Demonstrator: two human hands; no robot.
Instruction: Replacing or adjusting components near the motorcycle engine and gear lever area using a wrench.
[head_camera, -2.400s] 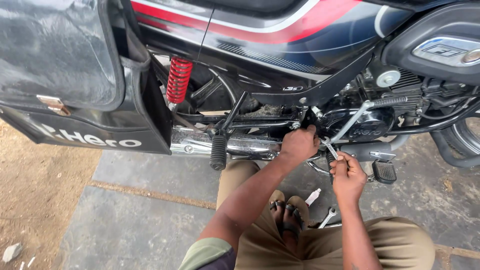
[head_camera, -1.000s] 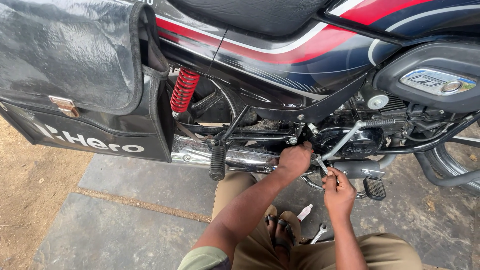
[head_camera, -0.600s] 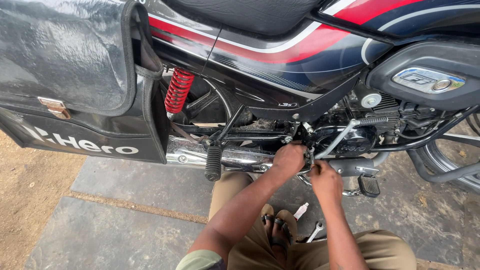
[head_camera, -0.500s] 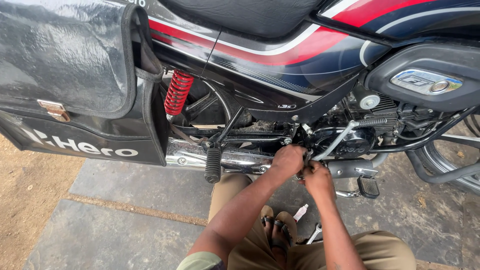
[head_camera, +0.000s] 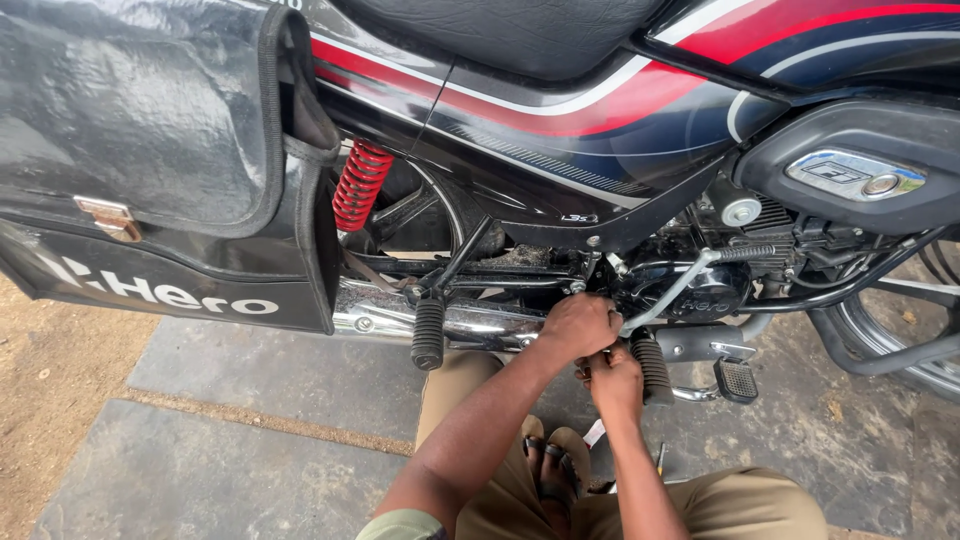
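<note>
While a black saddlebag (head_camera: 150, 130) with a brass-coloured clasp hangs at far left above a black panel (head_camera: 170, 285) bearing white lettering, a red coil spring (head_camera: 360, 185) slants beside it. Right of that, a chrome exhaust pipe (head_camera: 470, 322) runs left to right under the motorcycle frame. The left hand (head_camera: 578, 326) is curled closed at the engine's lower edge, though what it grips is hidden. Touching it, just nearer, the right hand (head_camera: 614, 378) is fisted too, its hold unclear. A silver kick lever (head_camera: 680, 285) slants up to the right, beside a chrome oval badge (head_camera: 855, 175) at far right.
</note>
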